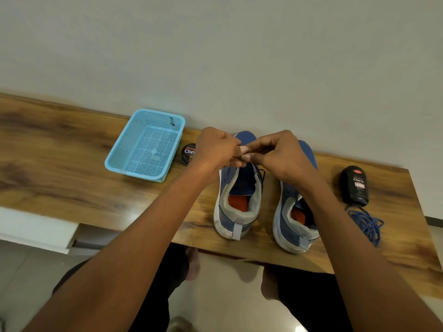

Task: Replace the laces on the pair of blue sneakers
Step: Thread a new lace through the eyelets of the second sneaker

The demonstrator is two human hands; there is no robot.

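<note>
Two blue sneakers sit side by side on the wooden bench (72, 188), heels toward the person and toes toward the wall. Both hands are up over the front of the left sneaker (236, 200), meeting right above its lace area. The left hand (215, 149) has its fingers curled in and the right hand (280, 156) is curled the same way, fingertips of both touching in a pinch. They look like they're gripping something small between them, but it's too hidden to tell what it is. A bit of dark lace (262, 173) shows along the left sneaker's eyelets just under the hands.

The right sneaker (293, 224) is partly under the right forearm, orange insole showing in both shoes. A loose pile of blue laces (368, 224) lies on the bench right of the right sneaker, just below a black Cherry polish bottle (356, 185) lying flat. On the other side there's a light blue plastic basket (146, 144), and a round Cherry polish tin (188, 153) sits between the basket and the left hand.
</note>
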